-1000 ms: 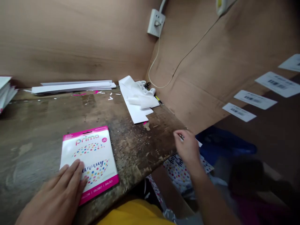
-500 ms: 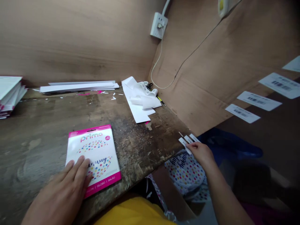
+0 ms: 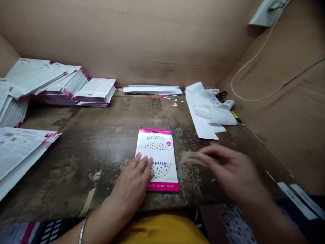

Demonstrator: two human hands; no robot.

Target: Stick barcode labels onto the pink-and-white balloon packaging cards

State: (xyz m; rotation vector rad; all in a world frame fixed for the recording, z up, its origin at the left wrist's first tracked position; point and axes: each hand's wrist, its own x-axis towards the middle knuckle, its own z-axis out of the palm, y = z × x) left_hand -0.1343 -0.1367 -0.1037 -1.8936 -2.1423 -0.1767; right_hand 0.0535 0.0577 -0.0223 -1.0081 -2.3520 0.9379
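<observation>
Atop the packet (image 3: 162,157), the left hand (image 3: 133,179) rests palm down.

left hand (image 3: 134,179) lies flat, right hand (image 3: 227,166) pinches.

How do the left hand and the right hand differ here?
The left hand lies on the pink-edged packet; the right hand is off it. The left hand looks fairly sharp; the right hand is blurred. The left hand has a wrist bangle; the right hand shows none. Neither is gloved.
</observation>
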